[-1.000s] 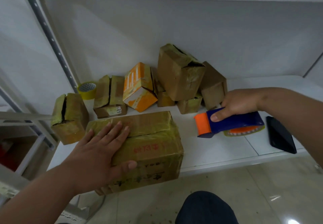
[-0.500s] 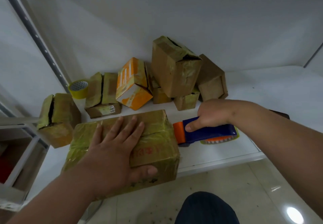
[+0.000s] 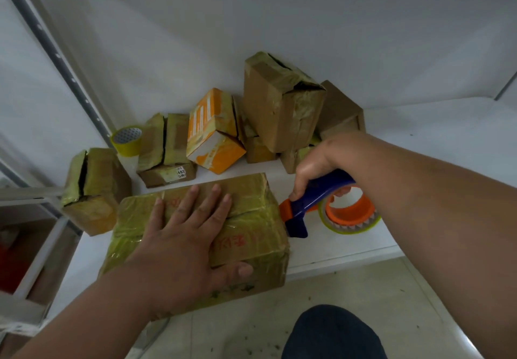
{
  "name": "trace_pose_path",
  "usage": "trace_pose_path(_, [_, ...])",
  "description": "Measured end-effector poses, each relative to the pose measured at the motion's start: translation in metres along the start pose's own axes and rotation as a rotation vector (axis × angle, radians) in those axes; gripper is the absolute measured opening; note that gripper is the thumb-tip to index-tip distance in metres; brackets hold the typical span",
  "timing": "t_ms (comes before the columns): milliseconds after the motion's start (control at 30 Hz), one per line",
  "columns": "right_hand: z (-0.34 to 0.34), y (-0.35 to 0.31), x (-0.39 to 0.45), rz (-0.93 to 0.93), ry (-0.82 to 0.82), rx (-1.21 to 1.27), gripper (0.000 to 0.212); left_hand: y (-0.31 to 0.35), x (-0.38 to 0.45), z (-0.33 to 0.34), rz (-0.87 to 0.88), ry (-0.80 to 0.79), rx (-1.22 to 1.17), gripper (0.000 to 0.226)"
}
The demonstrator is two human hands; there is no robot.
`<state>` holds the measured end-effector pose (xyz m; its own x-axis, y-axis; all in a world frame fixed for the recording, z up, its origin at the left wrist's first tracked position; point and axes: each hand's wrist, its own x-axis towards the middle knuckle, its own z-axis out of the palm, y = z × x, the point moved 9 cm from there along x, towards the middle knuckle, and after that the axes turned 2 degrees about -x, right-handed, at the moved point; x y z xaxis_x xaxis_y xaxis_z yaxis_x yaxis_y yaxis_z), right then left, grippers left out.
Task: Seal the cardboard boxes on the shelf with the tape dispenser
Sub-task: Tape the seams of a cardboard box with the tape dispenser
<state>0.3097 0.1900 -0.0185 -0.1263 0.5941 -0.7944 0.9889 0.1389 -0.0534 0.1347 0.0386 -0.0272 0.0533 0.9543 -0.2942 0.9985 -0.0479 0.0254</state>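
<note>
While the left hand (image 3: 179, 235) lies flat with straight, spread fingers on top of the large cardboard box (image 3: 251, 218), its thumb reaching over the near front edge, the right hand (image 3: 321, 162) wraps its fingers round the blue handle of the tape dispenser (image 3: 313, 204). That dispenser, blue with an orange front end and an orange hub carrying a roll of clear yellowish tape, sits right at the box's right side, its nose touching or just beside the upper right edge; which of the two I cannot tell. The large box is wrapped in yellowish tape, bears red characters on its top, and rests at the front edge of the white shelf (image 3: 419, 140), overhanging it toward the floor. Behind it stands a cluster of smaller boxes: a brown one with a split top (image 3: 92, 188) at far left, a low one with a printed label (image 3: 165, 160), an orange-and-white carton (image 3: 215, 134) tilted on its corner, and a tall brown box (image 3: 282, 106) leaning on others against the back wall. A spare roll of yellowish tape (image 3: 127, 140) stands near the metal upright at the left. A dark-clad knee (image 3: 333, 333) shows over the tiled floor below.
</note>
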Motion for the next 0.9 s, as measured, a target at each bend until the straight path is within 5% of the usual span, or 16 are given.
trace_pose_path(167, [0.021,0.022,0.020,0.029,0.007,0.083,0.038,0.001,0.000,-0.001,0.012,0.005,-0.033,0.106])
trace_pose_path(300, [0.009,0.050,0.021,-0.003,0.236,0.212,0.061,-0.001,-0.001,-0.001,0.023,0.013,-0.033,0.107])
trace_pose_path(533, [-0.002,0.079,-0.041,-0.117,0.555,0.333,0.061,-0.002,0.006,-0.006,0.057,0.035,-0.008,0.109])
trace_pose_path(733, [0.016,0.065,-0.109,-0.374,0.839,0.551,0.061,-0.001,-0.005,-0.026,0.106,0.286,0.073,0.100])
trace_pose_path(900, [0.042,0.046,-0.144,-0.562,0.944,0.569,0.078,0.004,-0.030,-0.051,0.084,0.460,-0.278,0.083])
